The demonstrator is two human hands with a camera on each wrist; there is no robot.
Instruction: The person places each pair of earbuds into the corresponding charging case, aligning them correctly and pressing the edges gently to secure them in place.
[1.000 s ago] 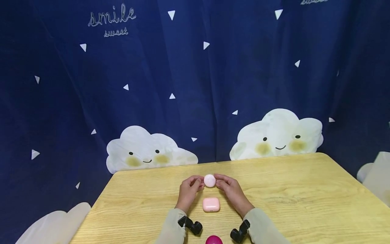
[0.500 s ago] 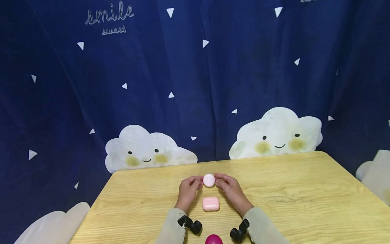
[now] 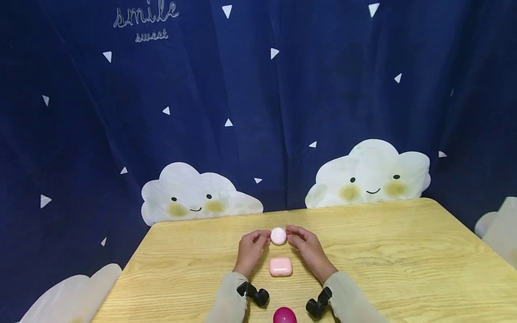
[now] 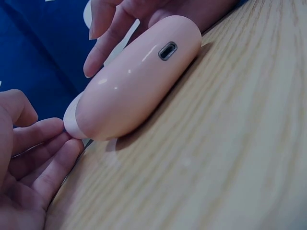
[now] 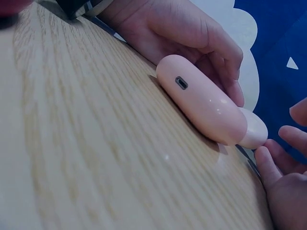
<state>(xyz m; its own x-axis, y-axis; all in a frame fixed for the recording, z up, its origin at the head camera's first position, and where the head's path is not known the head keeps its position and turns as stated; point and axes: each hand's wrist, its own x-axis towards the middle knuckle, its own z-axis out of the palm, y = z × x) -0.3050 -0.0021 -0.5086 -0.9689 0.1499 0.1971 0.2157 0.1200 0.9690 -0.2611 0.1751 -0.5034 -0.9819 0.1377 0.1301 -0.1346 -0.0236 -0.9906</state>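
Far back on the wooden table, a small round pale pink thing with a smooth top (image 3: pixel 278 236) lies between both hands. Fingertips and thumb of my left hand (image 3: pixel 247 252) touch its left edge, the fingers loosely bent. On the other side, my right hand (image 3: pixel 310 253) has its fingertips right at the right edge, thumb apart from the index finger. A pink earbud case (image 3: pixel 280 267) with a charging port rests nearer, between the wrists. In both wrist views this case (image 4: pixel 139 81) covers much of the round thing (image 5: pixel 254 129).
A magenta ball (image 3: pixel 284 315) sits at the lower frame edge, between the forearms. Black wrist cameras (image 3: pixel 253 294) are strapped over the pale sleeves (image 3: pixel 349 298). Behind the wooden table (image 3: pixel 404 251) hangs a dark blue curtain (image 3: pixel 282 98) with clouds and triangles.
The head view has tilted and shifted slightly. Both hands, the round thing and the earbud case keep their places relative to one another.
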